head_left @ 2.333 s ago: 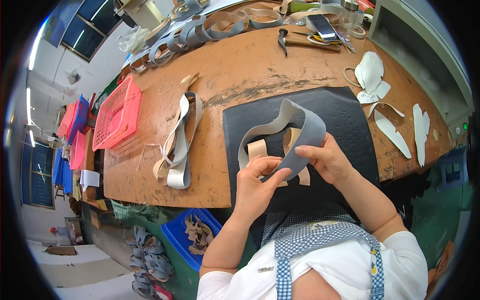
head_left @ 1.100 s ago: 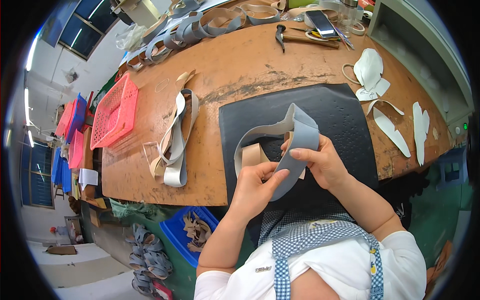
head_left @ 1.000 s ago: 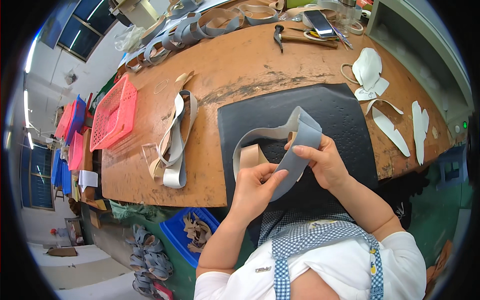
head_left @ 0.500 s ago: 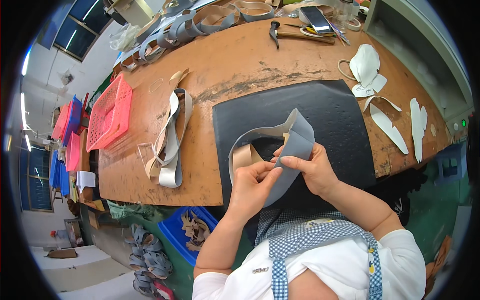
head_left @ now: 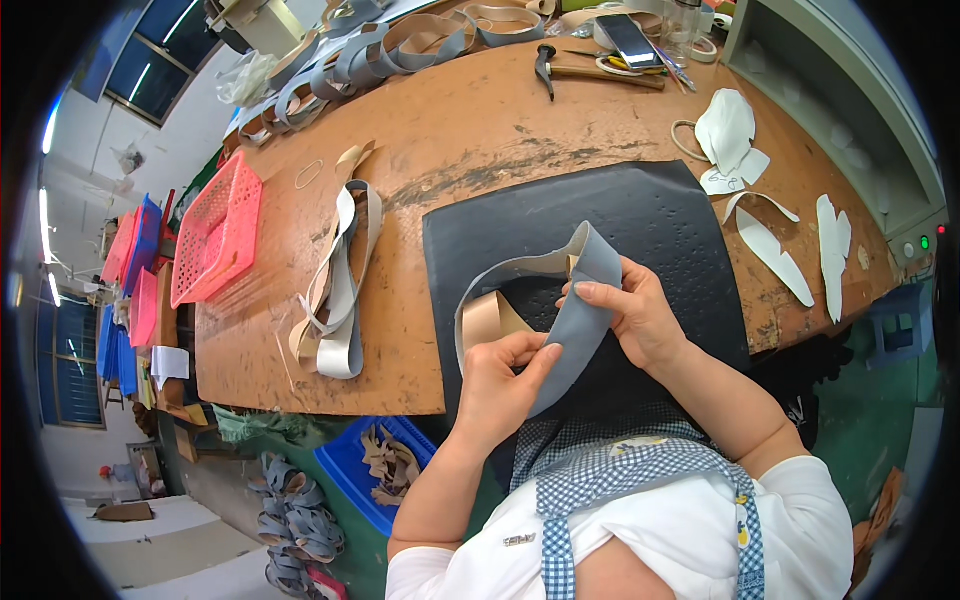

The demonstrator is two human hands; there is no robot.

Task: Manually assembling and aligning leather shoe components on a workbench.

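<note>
A curved grey-blue leather piece with a tan inner side stands looped between my hands, over a black mat. My left hand pinches its lower near edge between thumb and fingers. Higher on the same piece, my right hand grips the edge, thumb on the outer face and fingers behind. A tan inner part curls inside the loop, beside my left hand. The fingertips behind the piece are partly hidden.
Left of the mat lies a bundle of grey and tan strips, then a pink basket. A hammer, a phone and looped grey pieces line the far side. White pattern pieces lie right; a blue bin stands below.
My right hand has shifted slightly up and right along the leather piece, away from my left hand. The hands, close together before, are now farther apart, both still gripping it.
</note>
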